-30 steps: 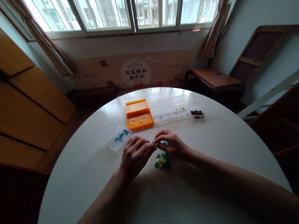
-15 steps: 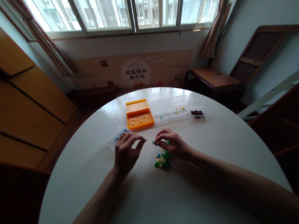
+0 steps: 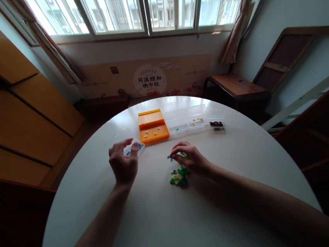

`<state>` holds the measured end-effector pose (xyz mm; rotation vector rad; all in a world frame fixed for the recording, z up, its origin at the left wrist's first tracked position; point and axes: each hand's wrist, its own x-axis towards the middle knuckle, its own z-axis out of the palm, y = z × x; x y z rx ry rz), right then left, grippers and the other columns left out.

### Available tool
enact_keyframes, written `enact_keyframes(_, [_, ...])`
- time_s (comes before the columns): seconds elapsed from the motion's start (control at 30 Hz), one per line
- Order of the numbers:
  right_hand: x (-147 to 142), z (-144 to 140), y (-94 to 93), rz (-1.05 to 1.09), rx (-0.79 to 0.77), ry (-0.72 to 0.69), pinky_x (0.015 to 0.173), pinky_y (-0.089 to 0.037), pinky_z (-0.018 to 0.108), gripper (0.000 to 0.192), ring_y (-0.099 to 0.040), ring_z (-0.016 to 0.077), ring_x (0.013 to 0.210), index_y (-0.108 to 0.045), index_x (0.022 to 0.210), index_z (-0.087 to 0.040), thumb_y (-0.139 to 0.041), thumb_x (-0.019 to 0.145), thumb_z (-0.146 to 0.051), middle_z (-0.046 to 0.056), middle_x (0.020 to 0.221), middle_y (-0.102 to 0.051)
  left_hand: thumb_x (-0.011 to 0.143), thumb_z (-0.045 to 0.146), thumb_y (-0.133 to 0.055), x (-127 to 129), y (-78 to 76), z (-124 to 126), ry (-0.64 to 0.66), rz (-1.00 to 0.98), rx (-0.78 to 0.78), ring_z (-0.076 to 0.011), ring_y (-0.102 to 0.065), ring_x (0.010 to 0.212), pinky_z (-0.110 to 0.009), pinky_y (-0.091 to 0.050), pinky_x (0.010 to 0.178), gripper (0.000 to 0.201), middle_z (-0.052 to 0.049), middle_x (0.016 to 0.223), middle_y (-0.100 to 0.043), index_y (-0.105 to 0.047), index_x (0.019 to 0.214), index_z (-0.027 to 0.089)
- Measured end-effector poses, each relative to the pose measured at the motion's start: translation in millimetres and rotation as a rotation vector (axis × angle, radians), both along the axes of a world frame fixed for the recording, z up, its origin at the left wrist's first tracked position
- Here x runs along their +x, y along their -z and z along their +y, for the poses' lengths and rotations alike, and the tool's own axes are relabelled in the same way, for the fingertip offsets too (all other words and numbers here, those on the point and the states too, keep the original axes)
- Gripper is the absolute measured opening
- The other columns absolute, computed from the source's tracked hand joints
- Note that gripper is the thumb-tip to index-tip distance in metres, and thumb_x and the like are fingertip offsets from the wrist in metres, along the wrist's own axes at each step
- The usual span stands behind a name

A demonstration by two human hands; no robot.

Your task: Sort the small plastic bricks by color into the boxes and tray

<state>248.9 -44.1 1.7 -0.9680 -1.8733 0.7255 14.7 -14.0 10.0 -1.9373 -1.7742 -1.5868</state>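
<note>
White round tabletop — two hands at work.
Left hand, fingers spread, over clear box; right hand pinches blue brick beside green model.

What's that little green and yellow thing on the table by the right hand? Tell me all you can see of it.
The small brick model is a lumpy cluster of tiny plastic building bricks, mostly green, with pale yellow ones in the middle and a bit of blue at its near and far edges. It rests on the white round table, just in front of the right hand, whose heel is beside it; whether they touch is unclear. Its shape is too small to make out.
</note>
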Motion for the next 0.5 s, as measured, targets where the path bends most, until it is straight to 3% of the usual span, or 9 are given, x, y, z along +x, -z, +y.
enact_keyframes(0.23, [-5.0, -1.3, -4.5, 0.026, -0.003, -0.017, 0.085, -0.046, 0.033, 0.010, -0.058, 0.0182, 0.089, -0.070, 0.084, -0.020, -0.061, 0.086, -0.019, 0.005, 0.089, -0.065, 0.080, 0.026, -0.069, 22.3, -10.0, -24.1, 0.503, 0.476, 0.214, -0.0198, -0.057, 0.086, -0.035, -0.046, 0.081, 0.019, -0.004, 0.088, -0.067, -0.064, 0.098, 0.022])
enact_keyframes(0.5, [-8.1, -1.4, -3.1, 0.026, -0.021, -0.061, 0.083, -0.046, 0.034, 0.011, -0.059, 0.0182, 0.088, -0.070, 0.082, -0.020, -0.061, 0.087, -0.022, 0.005, 0.090, -0.066, 0.082, 0.020, -0.068, 31.7, -14.9, -34.1, 0.556, 0.559, 0.259, -0.0183, -0.057, 0.085, -0.034, -0.042, 0.079, 0.012, -0.001, 0.084, -0.068, -0.064, 0.092, 0.023])
